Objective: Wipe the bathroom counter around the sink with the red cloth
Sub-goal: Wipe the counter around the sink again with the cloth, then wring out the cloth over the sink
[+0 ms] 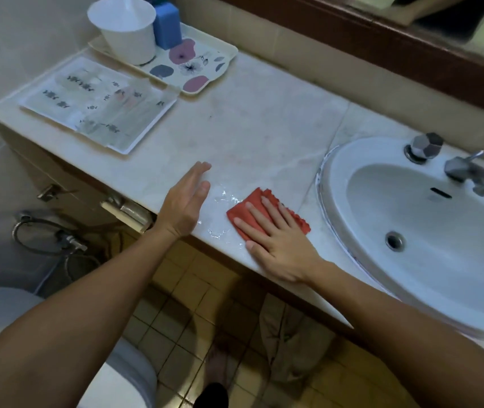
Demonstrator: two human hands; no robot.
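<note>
Right hand [279, 240] flat, fingers spread, pressing cloth [252, 212] onto counter [249, 128] near front edge, just left of sink [411, 231] rim. Left hand [186, 201] open on edge, fingers straight and together, beside wet patch [223, 198]. Bare marble beyond, up to two trays [193, 72] at far left.

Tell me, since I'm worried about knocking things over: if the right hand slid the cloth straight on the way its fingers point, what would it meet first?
The right hand on the red cloth points up-left over bare counter. The flowered tray looks like the first thing in line, though depth is uncertain.
</note>
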